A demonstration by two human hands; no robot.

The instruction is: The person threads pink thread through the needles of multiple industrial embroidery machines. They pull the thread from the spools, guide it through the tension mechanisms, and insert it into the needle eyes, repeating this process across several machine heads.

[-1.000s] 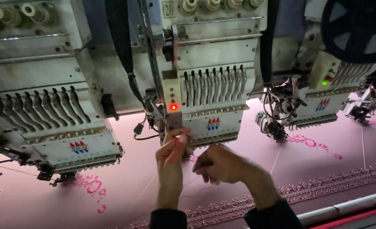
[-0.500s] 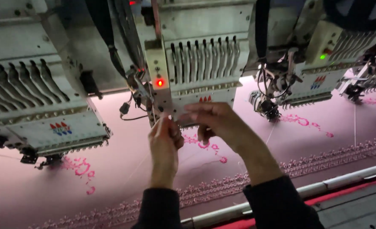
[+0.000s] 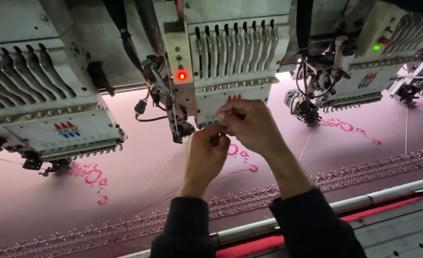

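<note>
Your two hands meet just below the middle embroidery head (image 3: 230,62), near the centre of the view. Both forearms, in dark sleeves (image 3: 185,229), rise from 6 o'clock.

Your left hand (image 3: 205,157) points up toward 12 o'clock, wrist straight, its fingers curled in and thumb and forefinger pinched together at the top. Your right hand (image 3: 249,126) comes in from 5 o'clock, bent at the wrist, knuckles toward you, its fingertips folded down to meet the left ones. Both hands are closed in a pinch; what they hold is probably a thread (image 3: 189,143), a thin pale line at 9 o'clock of the left hand, but it is too fine to be sure.

A red lamp (image 3: 182,75) glows on the head at 11 o'clock of your hands. Under them lies pink cloth (image 3: 139,186) with a red stitched motif (image 3: 242,155) right beside the left hand. Another head (image 3: 39,100) sits at 9 o'clock, a third (image 3: 359,62) at 2 o'clock. A grey rail (image 3: 393,193) crosses at 4 o'clock.
</note>
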